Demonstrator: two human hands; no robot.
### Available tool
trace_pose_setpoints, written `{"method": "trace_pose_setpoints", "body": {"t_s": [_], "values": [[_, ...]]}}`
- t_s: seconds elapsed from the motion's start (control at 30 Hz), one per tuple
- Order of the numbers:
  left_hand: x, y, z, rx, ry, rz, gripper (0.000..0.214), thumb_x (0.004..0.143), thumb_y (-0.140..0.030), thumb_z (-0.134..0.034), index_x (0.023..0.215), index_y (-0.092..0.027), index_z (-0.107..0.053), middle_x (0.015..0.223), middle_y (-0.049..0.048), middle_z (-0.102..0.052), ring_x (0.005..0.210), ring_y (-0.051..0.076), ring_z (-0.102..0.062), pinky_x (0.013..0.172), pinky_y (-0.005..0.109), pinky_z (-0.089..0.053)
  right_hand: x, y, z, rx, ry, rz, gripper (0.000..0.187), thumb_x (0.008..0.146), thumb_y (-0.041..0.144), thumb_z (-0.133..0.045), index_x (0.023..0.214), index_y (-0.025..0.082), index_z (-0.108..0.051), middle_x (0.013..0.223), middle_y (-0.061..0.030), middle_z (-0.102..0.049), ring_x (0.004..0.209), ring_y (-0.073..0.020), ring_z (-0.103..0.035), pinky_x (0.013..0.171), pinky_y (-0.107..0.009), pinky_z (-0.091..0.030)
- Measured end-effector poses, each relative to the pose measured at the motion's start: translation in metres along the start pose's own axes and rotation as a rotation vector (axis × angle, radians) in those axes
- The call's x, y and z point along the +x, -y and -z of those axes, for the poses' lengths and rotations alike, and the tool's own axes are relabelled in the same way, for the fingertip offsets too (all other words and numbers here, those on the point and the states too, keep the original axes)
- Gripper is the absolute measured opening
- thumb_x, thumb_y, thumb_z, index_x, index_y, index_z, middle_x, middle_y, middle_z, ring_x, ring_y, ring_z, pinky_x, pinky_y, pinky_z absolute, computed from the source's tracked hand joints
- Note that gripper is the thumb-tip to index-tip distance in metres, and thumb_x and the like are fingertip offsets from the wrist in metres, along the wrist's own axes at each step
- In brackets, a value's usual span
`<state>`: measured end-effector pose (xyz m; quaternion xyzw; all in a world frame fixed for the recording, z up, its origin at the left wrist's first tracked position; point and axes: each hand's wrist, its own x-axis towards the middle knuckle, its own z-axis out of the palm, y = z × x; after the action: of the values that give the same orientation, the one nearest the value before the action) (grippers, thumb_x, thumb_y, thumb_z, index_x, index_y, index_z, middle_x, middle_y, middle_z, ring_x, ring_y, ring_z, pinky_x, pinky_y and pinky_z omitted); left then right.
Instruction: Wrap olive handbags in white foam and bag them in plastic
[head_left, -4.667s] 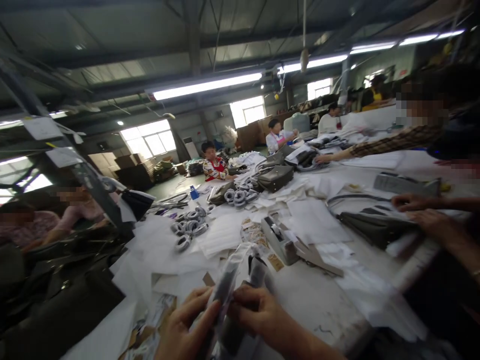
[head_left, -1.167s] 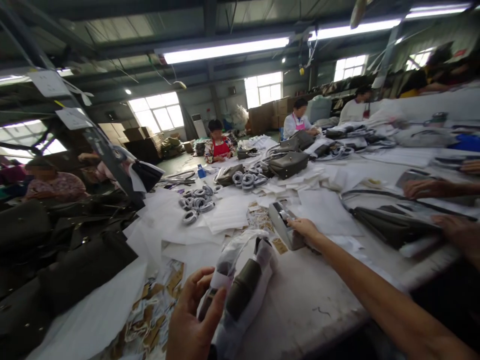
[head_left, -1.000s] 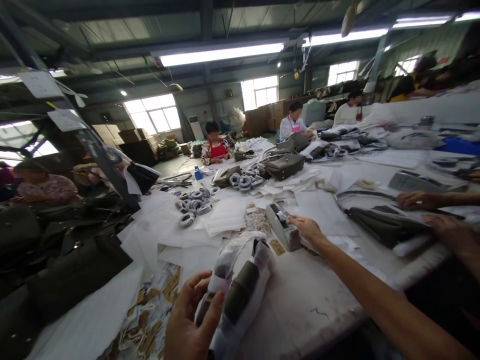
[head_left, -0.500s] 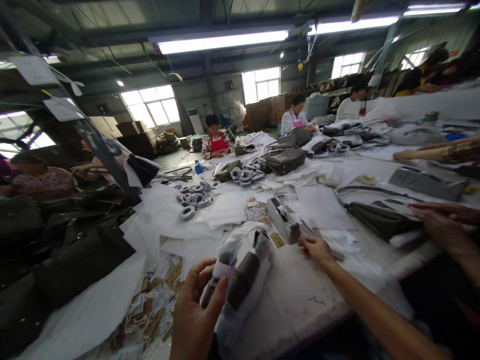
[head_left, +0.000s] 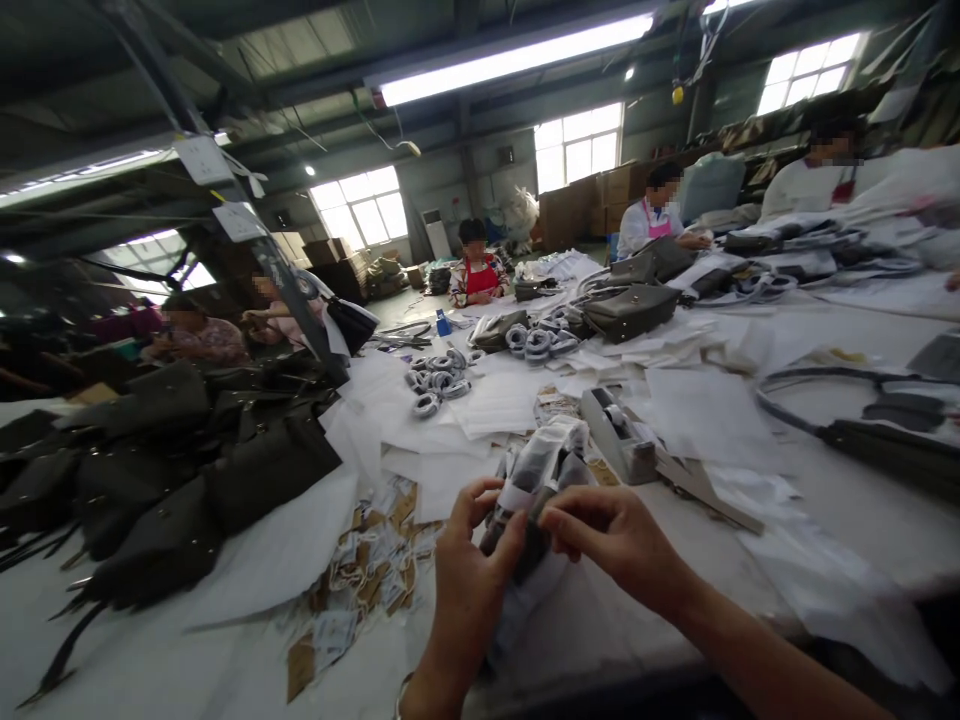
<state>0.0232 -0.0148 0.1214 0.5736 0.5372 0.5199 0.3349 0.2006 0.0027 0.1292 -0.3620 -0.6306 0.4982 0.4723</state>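
Note:
My left hand (head_left: 474, 570) is closed round a dark olive bag strap (head_left: 537, 482), looped into a bundle and wrapped in thin white packing sheet. The thumb presses on the near side, the fingers curl over the left. At the bundle's right side, my right hand (head_left: 619, 540) pinches with thumb and forefinger against the wrapping; whatever lies between the fingertips is too small to make out. Just beyond the bundle stands a grey tape dispenser (head_left: 619, 437). Left of my hands lies a heap of brown and pale tags with strings (head_left: 375, 565).
Dark handbags (head_left: 157, 460) pile up at the left. White packing sheets (head_left: 491, 405) cover the middle, near several grey coils (head_left: 439, 380). Another handbag (head_left: 892, 445) lies at the right. A metal post (head_left: 281, 270) rises at the left. Co-workers sit across the table (head_left: 825, 325).
My right hand has moved left from the tape dispenser to the wrapped strap. My left hand still grips the bundle, now turned somewhat. The view has swung left, taking a co-worker's hands out of sight.

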Motion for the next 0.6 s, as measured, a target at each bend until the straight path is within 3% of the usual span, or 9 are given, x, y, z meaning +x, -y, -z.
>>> {"method": "trace_pose_setpoints", "body": {"t_s": [0.1, 0.27, 0.5, 0.6], "values": [[-0.002, 0.002, 0.0, 0.061, -0.013, -0.061, 0.032, 0.085, -0.036, -0.069, 0.112, -0.024, -0.06, 0.102, 0.0034, -0.074, 0.097, 0.021, -0.071, 0.084, 0.03, -0.053, 0.008, 0.0, -0.011, -0.072, -0.033, -0.054, 0.036, 0.084, 0.048, -0.071, 0.065, 0.018, -0.071, 0.053, 0.0013, -0.061, 0.049, -0.0111, -0.05, 0.047, -0.023, -0.038], [-0.004, 0.006, 0.004, 0.131, -0.007, -0.123, 0.03, 0.084, -0.03, -0.068, 0.113, -0.026, -0.062, 0.108, 0.0026, -0.073, 0.103, 0.02, -0.068, 0.09, 0.031, -0.052, 0.013, -0.004, -0.008, -0.186, -0.017, -0.122, 0.038, 0.084, 0.05, -0.069, 0.063, 0.019, -0.069, 0.052, 0.0012, -0.062, 0.046, -0.0114, -0.051, 0.045, -0.023, -0.037], [-0.005, 0.012, 0.004, 0.256, -0.078, -0.199, 0.028, 0.08, -0.027, -0.07, 0.108, -0.027, -0.066, 0.103, 0.0008, -0.074, 0.096, 0.02, -0.07, 0.084, 0.031, -0.056, 0.007, -0.01, 0.001, -0.245, 0.097, -0.049, 0.02, 0.091, 0.025, -0.056, 0.079, 0.019, -0.072, 0.068, 0.0006, -0.068, 0.064, -0.014, -0.062, 0.063, -0.023, -0.047], [-0.006, 0.012, 0.004, 0.275, -0.094, -0.218, 0.027, 0.079, -0.026, -0.07, 0.106, -0.028, -0.066, 0.102, 0.0006, -0.074, 0.095, 0.02, -0.071, 0.083, 0.031, -0.057, 0.002, -0.011, 0.002, -0.258, 0.105, 0.006, 0.023, 0.092, 0.017, -0.049, 0.091, 0.021, -0.072, 0.075, 0.0004, -0.068, 0.071, -0.0148, -0.063, 0.068, -0.024, -0.048]]}}
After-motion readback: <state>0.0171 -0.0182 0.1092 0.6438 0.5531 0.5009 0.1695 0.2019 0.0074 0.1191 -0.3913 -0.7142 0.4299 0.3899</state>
